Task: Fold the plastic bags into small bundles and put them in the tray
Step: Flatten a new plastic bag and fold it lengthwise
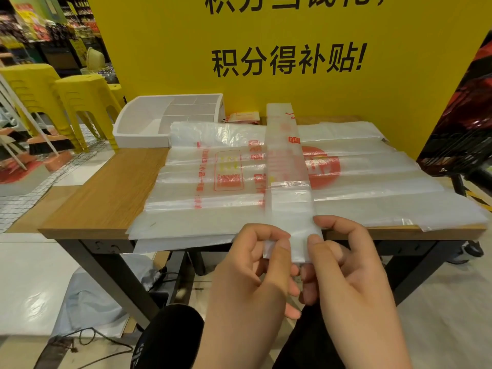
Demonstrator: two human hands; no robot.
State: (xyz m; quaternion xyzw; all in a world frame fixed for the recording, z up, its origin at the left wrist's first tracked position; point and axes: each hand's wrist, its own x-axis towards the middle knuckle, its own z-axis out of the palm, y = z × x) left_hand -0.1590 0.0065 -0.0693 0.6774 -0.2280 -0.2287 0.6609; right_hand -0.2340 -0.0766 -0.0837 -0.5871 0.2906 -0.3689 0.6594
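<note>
Hands meet at the near edge of the wooden table (111, 187), both busy on one bag. That folded strip (288, 182), a clear plastic bag with red print folded lengthwise into a narrow band, runs from the near edge to the far side of the table. It lies crosswise on top of a stack of flat bags (207, 177). The strip's near end overhangs the table edge. The left hand (255, 272) pinches the strip's near left corner between thumb and curled fingers, and a small bit of plastic is turned up there. The right hand (343, 272) pinches the right edge of the same end, thumb on top and fingers beneath.

The flat stack covers most of the tabletop from the middle to the right. A white tray (141, 141) with several compartments sits at the far left corner, touching the stack's far left edge. Behind the table stands a yellow board (173, 49) with black characters. Yellow stools (80, 102) stand far left, and a black basket (466, 129) stands at the right.
</note>
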